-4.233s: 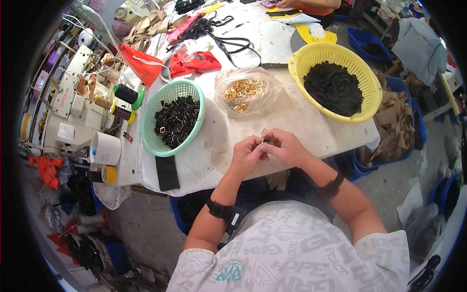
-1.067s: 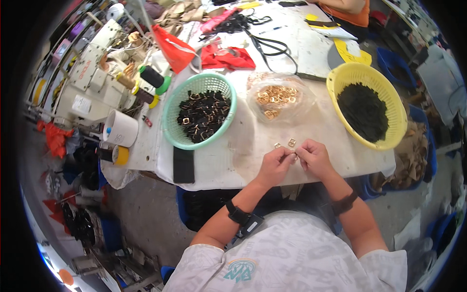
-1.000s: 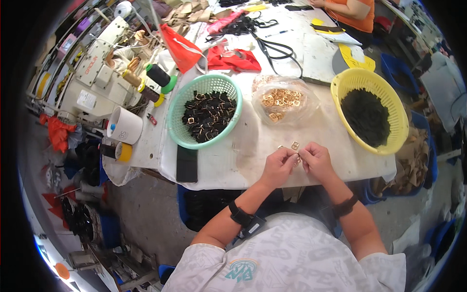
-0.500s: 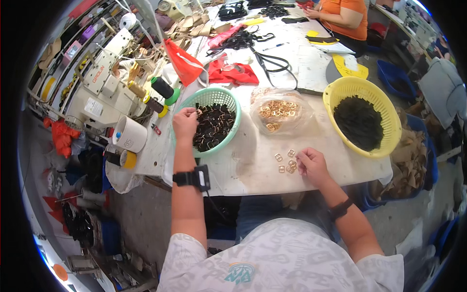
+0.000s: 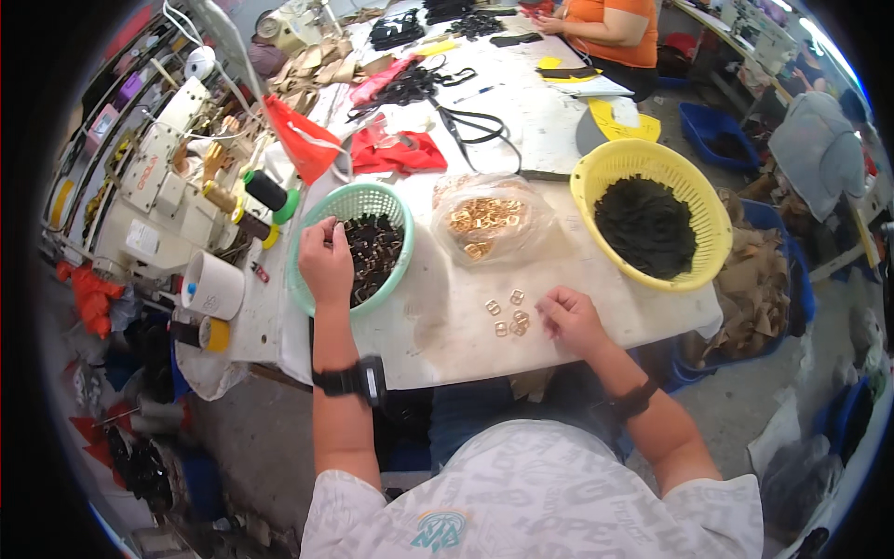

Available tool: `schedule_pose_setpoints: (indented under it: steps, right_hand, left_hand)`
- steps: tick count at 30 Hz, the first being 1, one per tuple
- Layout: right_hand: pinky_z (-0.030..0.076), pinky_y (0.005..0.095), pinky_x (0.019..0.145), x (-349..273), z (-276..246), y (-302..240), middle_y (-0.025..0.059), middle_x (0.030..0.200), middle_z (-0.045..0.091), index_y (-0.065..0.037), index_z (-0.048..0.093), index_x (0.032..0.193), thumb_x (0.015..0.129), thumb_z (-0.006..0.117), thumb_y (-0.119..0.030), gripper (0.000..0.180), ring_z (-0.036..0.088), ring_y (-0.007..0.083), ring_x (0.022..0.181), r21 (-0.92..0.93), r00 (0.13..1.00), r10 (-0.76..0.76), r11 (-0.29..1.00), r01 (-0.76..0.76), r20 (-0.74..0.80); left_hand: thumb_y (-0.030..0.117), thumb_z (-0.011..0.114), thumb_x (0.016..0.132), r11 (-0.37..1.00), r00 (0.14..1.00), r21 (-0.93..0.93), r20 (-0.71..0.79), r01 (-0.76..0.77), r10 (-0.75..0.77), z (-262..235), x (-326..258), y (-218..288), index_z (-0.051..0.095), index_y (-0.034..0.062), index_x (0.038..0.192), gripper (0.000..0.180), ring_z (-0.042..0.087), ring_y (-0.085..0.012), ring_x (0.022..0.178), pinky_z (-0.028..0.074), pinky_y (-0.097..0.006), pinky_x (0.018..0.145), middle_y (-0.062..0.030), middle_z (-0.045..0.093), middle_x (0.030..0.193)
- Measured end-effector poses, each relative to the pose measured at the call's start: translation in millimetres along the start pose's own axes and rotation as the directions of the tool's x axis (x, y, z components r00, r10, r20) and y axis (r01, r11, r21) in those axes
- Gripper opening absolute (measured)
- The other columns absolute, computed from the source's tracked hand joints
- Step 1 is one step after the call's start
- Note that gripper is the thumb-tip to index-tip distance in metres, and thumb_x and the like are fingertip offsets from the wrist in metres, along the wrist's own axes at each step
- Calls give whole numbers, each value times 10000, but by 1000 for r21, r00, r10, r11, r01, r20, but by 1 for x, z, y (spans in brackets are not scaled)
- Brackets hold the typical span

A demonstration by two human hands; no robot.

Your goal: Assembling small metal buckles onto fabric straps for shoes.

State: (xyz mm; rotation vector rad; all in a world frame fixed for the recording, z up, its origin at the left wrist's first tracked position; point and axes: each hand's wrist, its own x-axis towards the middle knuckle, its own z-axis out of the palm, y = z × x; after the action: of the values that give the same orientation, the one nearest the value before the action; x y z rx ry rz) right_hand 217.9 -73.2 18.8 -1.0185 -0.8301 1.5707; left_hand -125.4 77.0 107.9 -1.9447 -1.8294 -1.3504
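Note:
My left hand (image 5: 326, 264) is over the left part of a green plastic basket (image 5: 407, 244), fingertips pinched together. Whatever the pinch holds is too small to make out. Inside the basket lie many black strap pieces with gold-coloured metal buckles (image 5: 374, 252). On the pale tabletop, my right hand (image 5: 573, 320) has its fingers curled with thumb and fingertips close together; I cannot see what they hold, if anything. Just left of it lie several loose gold-coloured buckles (image 5: 501, 329). Beyond them, a clear plastic bag (image 5: 526, 244) stands open with many more buckles.
A yellow basket (image 5: 712, 253) full of black fabric pieces stands at the right table edge. Sewing machines (image 5: 154, 200), thread spools (image 5: 265, 189) and a white container (image 5: 216, 287) line the left. Red fabric (image 5: 396, 152) and black straps lie farther back, near a person in orange (image 5: 610, 33).
The view has shifted, so the table and baskets appear farther left. My left hand sits a little deeper over the green basket; my right hand remains beside the loose buckles.

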Motion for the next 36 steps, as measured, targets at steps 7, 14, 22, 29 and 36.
schedule_pose_setpoints:
  steps: [7, 14, 22, 29, 36]
  right_hand:
    - [390, 257, 491, -32, 15, -49, 23, 675, 587, -16, 617, 881, 916, 619, -147, 136, 484, 99, 527, -431, 975, -220, 878, 210, 26]
    - [480, 421, 645, -7, -49, -138, 167, 775, 627, -15, 613, 820, 870, 614, -140, 134, 622, 314, 731, -994, 739, -666, 100, -46, -101]
    - [509, 444, 847, 40, -67, -130, 175, 990, 662, -31, 683, 936, 846, 651, -269, 256, 611, 355, 1005, -907, 949, -209, -304, -291, -234]
    - [514, 451, 723, 42, -85, -123, 148, 849, 639, -30, 597, 820, 811, 567, -88, 66, 627, 340, 810, -919, 836, -549, -318, -235, -23]
    - [468, 373, 546, 17, -14, -127, 109, 735, 588, -32, 536, 771, 746, 646, 17, 124, 588, 280, 594, -958, 460, -880, 19, 287, 121]
  left_hand:
    - [46, 678, 817, 886, 884, -464, 417, 6, 212, 22, -102, 66, 646, 3, 802, 56, 532, -146, 530, 423, -262, 520, -89, 582, 638]
    - [88, 654, 875, 760, 755, -501, 655, 414, 21, 48, -137, 52, 676, -21, 888, 113, 542, -45, 639, 438, -213, 577, 5, 635, 723]
    - [70, 656, 853, 741, 769, -506, 639, 440, -20, 49, -137, 52, 687, -4, 906, 96, 547, -54, 652, 446, -213, 602, -6, 629, 725]
    - [35, 668, 784, 788, 719, -540, 669, 295, 189, 47, -130, 59, 694, 36, 908, 127, 572, -123, 659, 467, -246, 616, -36, 597, 822]
    - [155, 724, 748, 952, 610, -300, 766, 61, 202, 35, -119, 80, 657, 74, 954, 231, 630, -239, 831, 512, -335, 760, -75, 610, 941]
